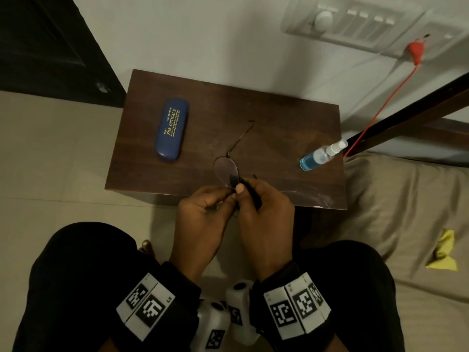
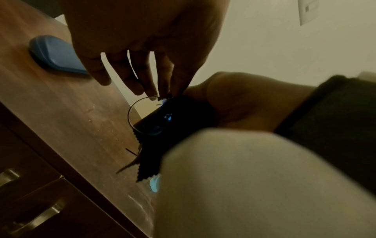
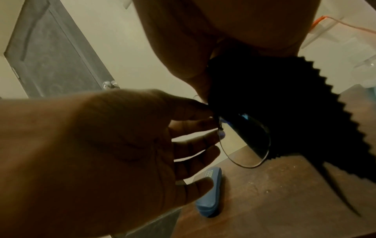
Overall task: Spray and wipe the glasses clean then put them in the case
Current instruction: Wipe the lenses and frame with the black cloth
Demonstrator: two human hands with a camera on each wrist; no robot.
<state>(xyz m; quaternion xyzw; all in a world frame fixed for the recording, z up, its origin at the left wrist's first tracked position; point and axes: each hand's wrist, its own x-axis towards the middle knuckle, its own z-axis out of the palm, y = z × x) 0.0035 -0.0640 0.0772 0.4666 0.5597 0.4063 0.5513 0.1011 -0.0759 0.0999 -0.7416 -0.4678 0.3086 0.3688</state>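
Note:
Thin-framed glasses are held above the near edge of the dark wooden table. My left hand pinches the glasses at the bridge with thumb and fingertips. My right hand pinches a black cleaning cloth over one lens; the other lens is bare. The cloth hangs down with a zigzag edge. A closed blue glasses case lies at the table's left. A spray bottle with blue liquid lies on its side at the right.
A bed with beige sheets lies to the right, with a yellow scrap on it. A red cable runs from a wall socket past the table's right corner. A dark door is at the left. The table front has drawer handles.

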